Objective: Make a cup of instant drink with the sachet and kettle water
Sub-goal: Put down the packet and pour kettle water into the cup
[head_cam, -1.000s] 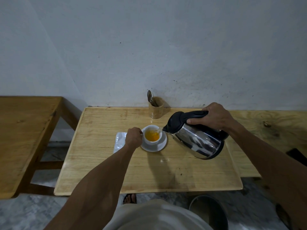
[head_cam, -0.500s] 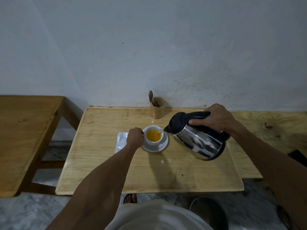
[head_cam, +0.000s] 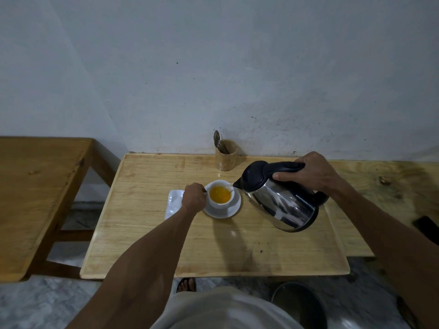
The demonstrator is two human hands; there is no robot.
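Observation:
A white cup (head_cam: 215, 203) holding orange liquid stands on a white saucer (head_cam: 231, 210) in the middle of the light wooden table (head_cam: 147, 233). My left hand (head_cam: 193, 197) is closed around the cup's handle on its left side. My right hand (head_cam: 308, 172) grips the black handle of a steel kettle (head_cam: 282, 205), which is tilted left with its spout at the cup's right rim; a thin stream of water runs in. A white sachet (head_cam: 174, 203) lies flat just left of the saucer, partly under my left wrist.
A wooden holder (head_cam: 225, 157) with a spoon stands by the wall behind the cup. A darker wooden table (head_cam: 35, 198) sits to the left, another wooden surface (head_cam: 380, 181) to the right. A dark bucket (head_cam: 299, 305) is on the floor under the table's front edge.
Both hands hold their grips and the kettle stays tilted at the cup. The orange liquid stands slightly higher in the cup. The view has shifted a little.

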